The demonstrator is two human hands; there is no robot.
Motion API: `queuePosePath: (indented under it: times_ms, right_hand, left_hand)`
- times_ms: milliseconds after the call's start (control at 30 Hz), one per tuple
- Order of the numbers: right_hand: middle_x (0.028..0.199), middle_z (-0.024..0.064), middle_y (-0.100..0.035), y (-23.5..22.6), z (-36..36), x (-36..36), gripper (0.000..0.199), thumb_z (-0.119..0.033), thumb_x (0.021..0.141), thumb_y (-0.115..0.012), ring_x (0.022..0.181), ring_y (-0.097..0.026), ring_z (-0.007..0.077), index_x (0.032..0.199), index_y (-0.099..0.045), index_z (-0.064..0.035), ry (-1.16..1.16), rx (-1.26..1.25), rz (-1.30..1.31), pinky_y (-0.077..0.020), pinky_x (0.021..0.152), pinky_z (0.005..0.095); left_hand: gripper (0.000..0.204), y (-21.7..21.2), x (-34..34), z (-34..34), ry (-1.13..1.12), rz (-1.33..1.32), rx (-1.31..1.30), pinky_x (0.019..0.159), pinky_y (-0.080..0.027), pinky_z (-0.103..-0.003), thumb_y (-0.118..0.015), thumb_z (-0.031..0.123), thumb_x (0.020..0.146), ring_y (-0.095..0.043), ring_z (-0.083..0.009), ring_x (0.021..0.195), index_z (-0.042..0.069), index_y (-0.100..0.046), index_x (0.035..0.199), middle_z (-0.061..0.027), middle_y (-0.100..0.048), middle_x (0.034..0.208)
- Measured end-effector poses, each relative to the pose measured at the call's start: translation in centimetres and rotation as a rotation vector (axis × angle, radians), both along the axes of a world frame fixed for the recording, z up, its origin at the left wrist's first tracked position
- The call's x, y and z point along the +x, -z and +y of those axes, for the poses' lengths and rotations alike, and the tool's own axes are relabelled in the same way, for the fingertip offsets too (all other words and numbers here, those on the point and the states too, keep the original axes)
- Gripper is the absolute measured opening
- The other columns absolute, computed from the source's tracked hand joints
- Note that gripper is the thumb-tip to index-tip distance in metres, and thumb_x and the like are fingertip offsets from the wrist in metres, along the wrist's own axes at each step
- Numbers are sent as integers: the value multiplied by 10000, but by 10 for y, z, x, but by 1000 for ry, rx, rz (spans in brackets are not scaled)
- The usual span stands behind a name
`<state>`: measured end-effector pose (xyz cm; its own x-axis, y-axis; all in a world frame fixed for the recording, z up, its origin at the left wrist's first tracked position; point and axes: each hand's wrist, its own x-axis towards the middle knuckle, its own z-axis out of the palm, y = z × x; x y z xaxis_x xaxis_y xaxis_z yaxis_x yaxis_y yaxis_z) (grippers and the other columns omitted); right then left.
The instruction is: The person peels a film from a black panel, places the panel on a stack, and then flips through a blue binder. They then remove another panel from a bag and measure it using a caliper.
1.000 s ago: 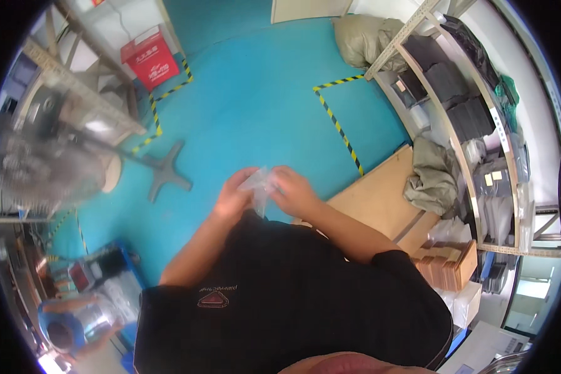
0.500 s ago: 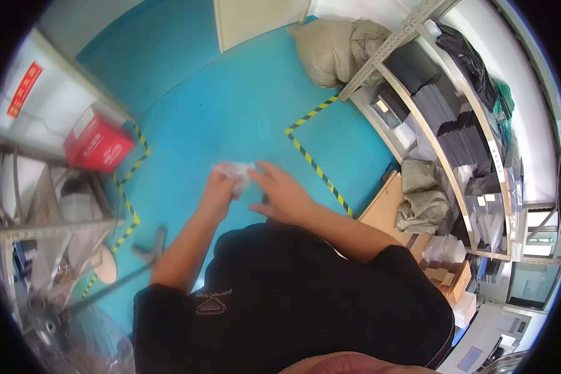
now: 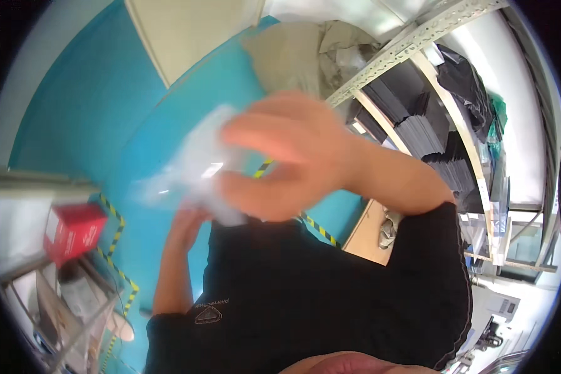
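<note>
A crumpled clear plastic bag (image 3: 196, 156), blurred by motion, hangs raised in front of me, close to the camera. My right hand (image 3: 293, 159) is lifted beside it, with fingers and thumb curved round the bag's right edge, and it appears to grip the film. A gap shows between the curved fingers and thumb. Lower and to the left is my left hand (image 3: 188, 225), its fingers largely hidden behind the bag's lower part. Whether the left hand touches the bag I cannot tell.
Shelving (image 3: 474, 137) with stacked dark sheets curves along the right. Large beige sacks (image 3: 293, 59) lie at the back. A red box (image 3: 75, 232) stands at the left near a cluttered rack (image 3: 75, 318). Yellow-black tape (image 3: 113, 230) marks the blue floor (image 3: 81, 118).
My right hand has risen toward the camera, and the plastic bag has come up and spread out. My left hand has dropped lower and to the left. The view has swung to the right.
</note>
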<state>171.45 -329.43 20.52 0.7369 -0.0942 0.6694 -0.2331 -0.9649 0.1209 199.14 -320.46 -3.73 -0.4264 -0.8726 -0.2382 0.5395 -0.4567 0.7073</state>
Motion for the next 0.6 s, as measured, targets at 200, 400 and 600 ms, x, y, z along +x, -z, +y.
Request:
queuePosePath:
  times_ms: [200, 400, 600]
  right_hand:
    - [1499, 237, -388, 153, -104, -246, 996, -667, 736, -707, 1308, -414, 507, 1521, -316, -197, 1875, 879, 753, -358, 1045, 630]
    - [1185, 204, -644, 389, 223, -161, 586, -619, 894, -569, 1143, -598, 370, 1140, -647, -93, 1380, 2203, 386, -462, 975, 491]
    - [1228, 184, -627, 399, 368, 34, 634, -616, 922, -531, 1180, -573, 333, 1235, -621, -73, 1699, 2406, -1211, -473, 978, 482]
  left_hand:
    - [733, 105, -25, -143, 717, -772, -110, 1070, -412, -406, -644, 411, 923, -509, -327, 1302, 59, -359, 1500, -198, -492, 1450]
    - [684, 90, -82, -245, 1455, -870, -341, 1114, -358, -389, -530, 478, 989, -431, -296, 1372, 37, -378, 1491, -160, -419, 1516]
    - [676, 95, -196, -239, 2136, -771, -209, 1089, -384, -391, -434, 549, 1009, -450, -244, 1334, 70, -403, 1485, -104, -455, 1489]
